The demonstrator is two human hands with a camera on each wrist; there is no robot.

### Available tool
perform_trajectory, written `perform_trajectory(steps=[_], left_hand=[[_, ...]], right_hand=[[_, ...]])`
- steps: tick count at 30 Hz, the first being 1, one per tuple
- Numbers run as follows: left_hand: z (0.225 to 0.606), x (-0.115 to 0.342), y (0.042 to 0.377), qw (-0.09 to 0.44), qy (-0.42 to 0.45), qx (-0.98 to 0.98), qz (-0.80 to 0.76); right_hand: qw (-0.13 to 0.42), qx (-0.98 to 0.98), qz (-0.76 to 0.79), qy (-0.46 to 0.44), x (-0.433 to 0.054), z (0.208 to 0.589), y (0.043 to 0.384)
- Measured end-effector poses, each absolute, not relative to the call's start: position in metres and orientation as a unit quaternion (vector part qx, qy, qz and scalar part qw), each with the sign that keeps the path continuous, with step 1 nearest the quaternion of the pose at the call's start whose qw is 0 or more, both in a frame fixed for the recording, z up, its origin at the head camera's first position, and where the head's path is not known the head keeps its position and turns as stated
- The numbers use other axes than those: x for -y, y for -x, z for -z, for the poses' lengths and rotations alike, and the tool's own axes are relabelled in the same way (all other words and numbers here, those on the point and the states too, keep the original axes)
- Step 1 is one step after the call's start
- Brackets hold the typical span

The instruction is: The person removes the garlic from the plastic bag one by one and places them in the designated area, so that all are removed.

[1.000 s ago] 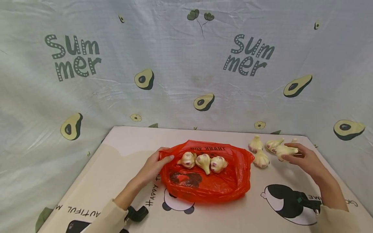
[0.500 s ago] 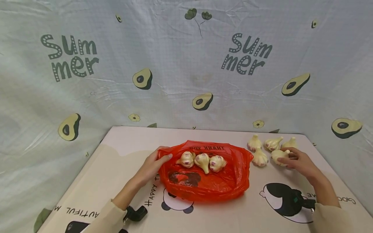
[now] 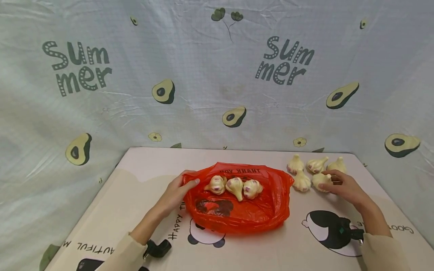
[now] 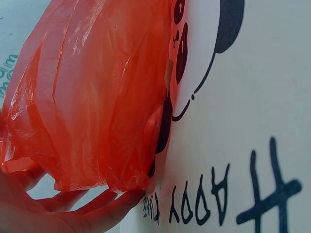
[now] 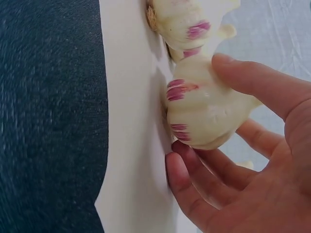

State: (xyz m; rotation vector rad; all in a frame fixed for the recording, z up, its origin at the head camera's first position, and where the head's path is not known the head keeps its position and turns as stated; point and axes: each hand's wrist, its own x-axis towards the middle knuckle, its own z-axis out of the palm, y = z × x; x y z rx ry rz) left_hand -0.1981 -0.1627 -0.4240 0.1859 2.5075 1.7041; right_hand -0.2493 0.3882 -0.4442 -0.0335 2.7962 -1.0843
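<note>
A red plastic bag (image 3: 237, 224) lies open on the table, with three garlic bulbs (image 3: 234, 187) in a row inside it. My left hand (image 3: 174, 194) grips the bag's left rim, thumb over the edge; in the left wrist view its fingers (image 4: 114, 206) reach under the red film (image 4: 97, 107). At the right, my right hand (image 3: 346, 188) holds a garlic bulb (image 3: 320, 182) between thumb and fingers. The right wrist view shows this purple-streaked bulb (image 5: 206, 109) close to the table, thumb on top and fingers beneath.
Several more garlic bulbs (image 3: 317, 165) cluster at the table's back right corner, beside the held one. A printed cloth (image 3: 200, 75) hangs behind the table (image 3: 264, 248). Black wrist devices (image 3: 158, 248) sit by both sleeves.
My right hand has come down and slightly left with its garlic bulb, now beside the front bulb of the cluster. The left hand stays on the bag's rim. The head view has shifted slightly.
</note>
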Motion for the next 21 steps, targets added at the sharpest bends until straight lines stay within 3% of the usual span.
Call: perform_trajectory(steps=[21], left_hand=[[0.4244,0.1624,0.1987,0.05,-0.056,-0.829,-0.554]], right_hand=[[0.065,-0.931,0.358,0.03,-0.387,0.4402,0.2469]])
